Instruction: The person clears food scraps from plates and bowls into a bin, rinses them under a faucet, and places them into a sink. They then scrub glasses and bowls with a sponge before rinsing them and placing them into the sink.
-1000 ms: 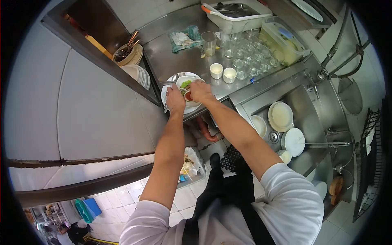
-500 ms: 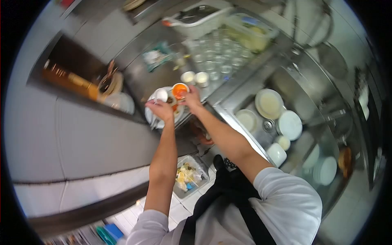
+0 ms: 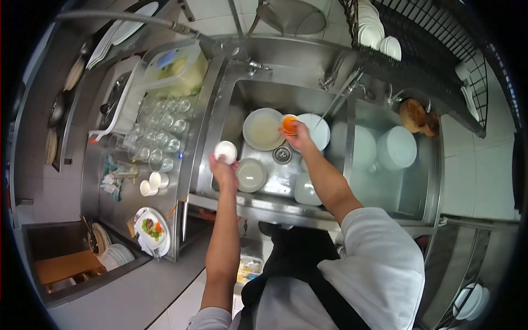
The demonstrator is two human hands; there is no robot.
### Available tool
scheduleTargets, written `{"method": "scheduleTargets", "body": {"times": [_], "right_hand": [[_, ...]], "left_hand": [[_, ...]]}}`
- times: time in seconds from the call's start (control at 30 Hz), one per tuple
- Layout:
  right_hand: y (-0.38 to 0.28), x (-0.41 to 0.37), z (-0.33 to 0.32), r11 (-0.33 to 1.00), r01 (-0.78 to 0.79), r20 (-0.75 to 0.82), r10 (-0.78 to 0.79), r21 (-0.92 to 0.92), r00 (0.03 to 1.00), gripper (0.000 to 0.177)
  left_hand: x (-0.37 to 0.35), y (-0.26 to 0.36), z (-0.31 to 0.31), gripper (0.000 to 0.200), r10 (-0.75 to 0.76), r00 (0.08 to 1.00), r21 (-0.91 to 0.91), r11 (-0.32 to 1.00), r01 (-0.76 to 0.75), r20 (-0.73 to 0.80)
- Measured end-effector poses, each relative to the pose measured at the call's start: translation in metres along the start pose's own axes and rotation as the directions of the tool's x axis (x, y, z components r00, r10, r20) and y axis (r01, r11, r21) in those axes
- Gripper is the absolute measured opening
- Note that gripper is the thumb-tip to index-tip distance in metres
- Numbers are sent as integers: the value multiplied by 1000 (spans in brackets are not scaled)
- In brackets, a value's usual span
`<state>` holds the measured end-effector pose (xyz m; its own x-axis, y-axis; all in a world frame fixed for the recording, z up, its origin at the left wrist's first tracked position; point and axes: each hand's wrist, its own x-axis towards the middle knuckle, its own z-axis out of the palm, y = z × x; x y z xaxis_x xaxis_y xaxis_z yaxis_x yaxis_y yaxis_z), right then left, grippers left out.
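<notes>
My left hand (image 3: 224,171) is closed on a small white bowl (image 3: 225,150) over the left side of the steel sink (image 3: 220,126). My right hand (image 3: 297,136) grips a small orange-filled bowl (image 3: 289,124) above the stacked dishes. Beneath my hands lie a large plate with cloudy liquid (image 3: 263,128), a white plate (image 3: 318,132) partly behind my right hand, and a round bowl (image 3: 251,175) close to my left hand. The drain (image 3: 282,154) shows between them. A squarish white dish (image 3: 307,190) rests near the sink's front edge.
Rows of glasses (image 3: 165,131), two white cups (image 3: 159,180) and a plate of food scraps (image 3: 152,226) stand on the left counter. To the right, a water-filled basin (image 3: 407,181) holds stacked plates (image 3: 396,147). A faucet (image 3: 254,66) and a dark rack (image 3: 418,71) are behind.
The view has turned to the right. Both hands have moved from the plate of scraps on the counter to over the sink, carrying the white bowl and the orange-filled bowl.
</notes>
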<state>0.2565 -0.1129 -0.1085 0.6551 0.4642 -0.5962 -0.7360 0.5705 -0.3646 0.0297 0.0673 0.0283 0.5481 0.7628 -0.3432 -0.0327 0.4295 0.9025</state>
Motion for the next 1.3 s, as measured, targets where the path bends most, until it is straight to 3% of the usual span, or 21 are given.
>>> {"method": "scheduleTargets", "body": {"times": [0.13,0.2,0.27,0.33,0.37,0.4,0.5,0.6,0.67,0.73,0.8,0.83,0.87,0.93,1.03,1.13,1.23,1.3], "right_hand": [[-107,19,-41,984,174,-220,-180,-46,959,35],[-134,30,-46,970,200,-233,-229,-140,945,34],[-150,36,-52,930,209,-181,-271,-303,945,34],[-154,35,-58,870,175,-41,-218,-460,975,27],[-153,31,-54,861,155,-89,-225,-484,970,25],[-152,24,-47,852,134,-136,-232,-506,963,24],[-155,13,-36,980,-6,-102,-15,-198,995,26],[-161,30,-57,962,-39,19,45,-271,999,33],[-155,31,-52,803,104,-61,-172,-587,983,33],[-151,37,-51,521,136,-42,-316,-843,948,38],[-147,14,-28,404,152,17,-318,-902,948,44],[-148,5,-20,342,162,47,-322,-926,946,48],[-152,6,-26,387,184,92,-244,-903,965,49],[-163,3,-41,482,203,183,-88,-853,979,53],[-186,-7,-44,311,231,231,-39,-922,972,58],[-199,-7,-34,256,204,237,105,-945,966,64],[-194,-2,-27,231,281,313,116,-931,943,62],[-190,0,-25,388,193,276,171,-901,946,59]], "left_hand": [[8,-73,84,23,-156,986,94,984,150,61],[17,-100,128,20,-252,948,165,961,221,196],[28,-128,178,21,-235,935,271,949,162,266],[48,-178,231,21,-28,966,391,917,-77,256],[55,-196,257,21,78,963,447,874,-190,257],[54,-194,279,24,53,964,544,817,-191,260],[51,-204,321,23,88,966,657,717,-230,242],[50,-204,324,26,104,953,699,659,-280,283],[45,-195,322,27,117,945,735,602,-311,304],[86,-249,326,28,-194,939,655,754,-42,283],[96,-254,320,28,-456,831,495,828,264,320],[86,-222,318,29,-549,748,374,827,421,373],[81,-203,318,30,-617,651,252,782,570,442],[88,-214,314,32,-622,553,253,759,600,555],[88,-216,306,33,-599,476,200,732,651,644],[87,-217,296,32,-563,478,88,704,705,674],[89,-222,285,31,-490,493,-64,660,748,718],[93,-223,277,31,-485,511,-117,634,765,710]]}}
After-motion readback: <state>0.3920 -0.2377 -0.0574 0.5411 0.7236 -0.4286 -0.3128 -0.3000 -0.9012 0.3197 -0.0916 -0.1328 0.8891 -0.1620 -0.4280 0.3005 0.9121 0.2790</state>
